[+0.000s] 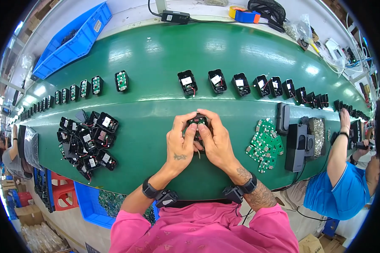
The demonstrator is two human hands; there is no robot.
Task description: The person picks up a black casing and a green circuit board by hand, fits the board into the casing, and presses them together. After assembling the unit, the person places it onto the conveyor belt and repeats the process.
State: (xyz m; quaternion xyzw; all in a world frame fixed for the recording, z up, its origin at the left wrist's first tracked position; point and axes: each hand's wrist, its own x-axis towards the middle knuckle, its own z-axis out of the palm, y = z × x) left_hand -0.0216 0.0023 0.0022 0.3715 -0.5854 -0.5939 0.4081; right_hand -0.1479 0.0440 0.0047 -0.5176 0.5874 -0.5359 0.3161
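A small black plastic housing with a green circuit board is held between my two hands over the middle of the green bench. My left hand wraps its left side and my right hand its right side. Both thumbs press down on the board from above, and the fingers curl round the far end. The hands cover much of the housing, so its lower part is hidden. To the left lies a heap of black housings with white parts and red wires. A pile of loose green circuit boards lies to the right.
Rows of black housings line the far strip; those at left show green boards. A blue bin stands back left. Right are a dark grey device and a tray of small parts. A co-worker in blue reaches in at right.
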